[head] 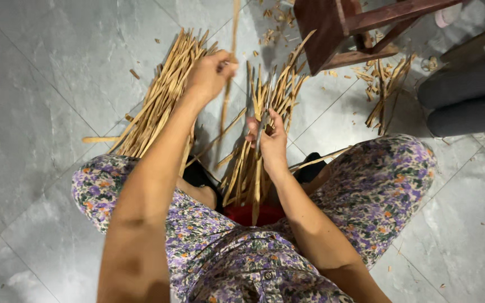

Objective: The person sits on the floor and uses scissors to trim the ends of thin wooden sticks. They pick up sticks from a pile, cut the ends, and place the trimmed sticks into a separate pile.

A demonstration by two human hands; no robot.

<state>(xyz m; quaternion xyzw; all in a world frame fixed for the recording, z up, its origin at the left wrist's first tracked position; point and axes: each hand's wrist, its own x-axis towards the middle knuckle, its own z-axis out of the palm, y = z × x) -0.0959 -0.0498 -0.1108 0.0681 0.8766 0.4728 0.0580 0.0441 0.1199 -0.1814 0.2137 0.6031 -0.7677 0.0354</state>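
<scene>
Left hand (pixel 211 73) raised, grip clamped on a long thin wooden strip (pixel 232 39) that runs up past the top frame edge and down below the fist. Right hand (pixel 270 140) lower and nearer the body, grip closed around a slim metal blade (pixel 266 109), tip pointing up and away. Just beyond the right grip: loose pile of split strips (pixel 279 84), ends fanning outward. Left of the left grip: bigger strip bundle (pixel 158 101) lying diagonal on the grey tiled floor (pixel 40 84). Between the knees, below the right grip, more strips stand in a red container (pixel 265 213), mostly hidden. Dark wooden stool (pixel 338 28) up right, legs close to the pile edge; small strip heap (pixel 385 90) beside it. Open floor far left and bottom right; centre crowded. Floral-clothed legs (pixel 377 179) box in both sides.
</scene>
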